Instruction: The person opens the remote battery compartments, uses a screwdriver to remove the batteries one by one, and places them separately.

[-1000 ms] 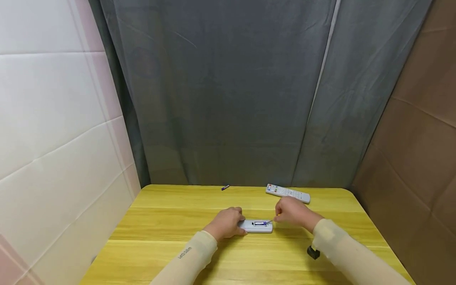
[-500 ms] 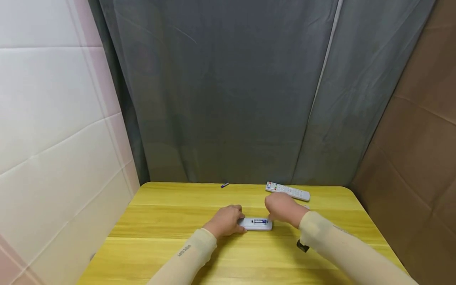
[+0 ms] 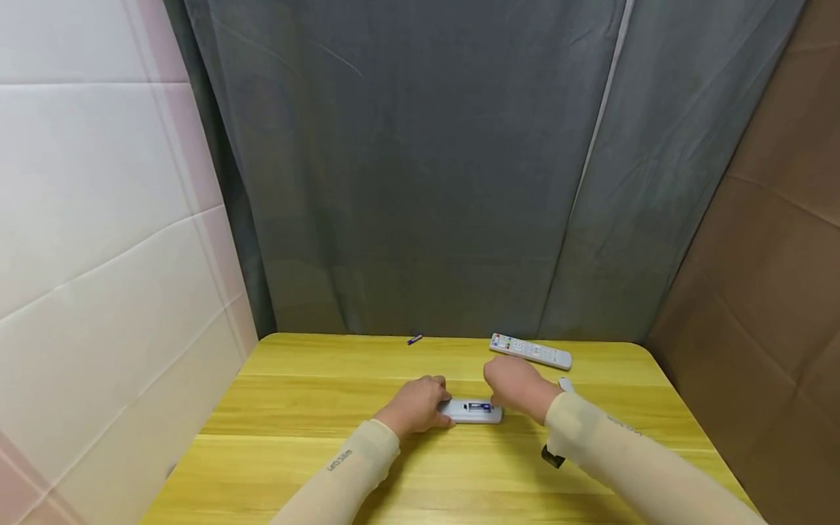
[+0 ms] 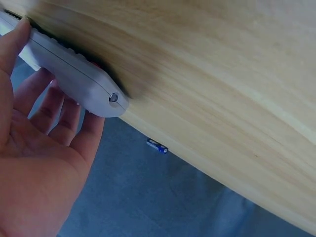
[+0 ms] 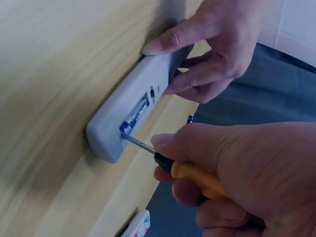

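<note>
A grey remote [image 3: 471, 411] lies face down on the yellow wooden table [image 3: 315, 408], its battery bay uncovered and a blue battery [image 3: 480, 407] inside. My left hand [image 3: 420, 403] grips the remote's left end, thumb on one side and fingers on the other. My right hand [image 3: 512, 385] holds a yellow-handled screwdriver [image 5: 195, 175]. In the right wrist view its metal tip touches the end of the battery [image 5: 136, 116] in the remote [image 5: 123, 123]. The left wrist view shows the remote's front end [image 4: 74, 79] in my left hand [image 4: 39, 148].
A white remote [image 3: 530, 352] with coloured buttons lies at the table's far right. A loose blue battery [image 3: 414, 340] sits near the far edge. A small white piece [image 3: 566, 384] lies behind my right wrist. A grey curtain [image 3: 420, 182] hangs behind the table.
My right hand has moved left toward the grey remote, bringing the screwdriver tip to the battery bay. The left hand and the remote have stayed in place.
</note>
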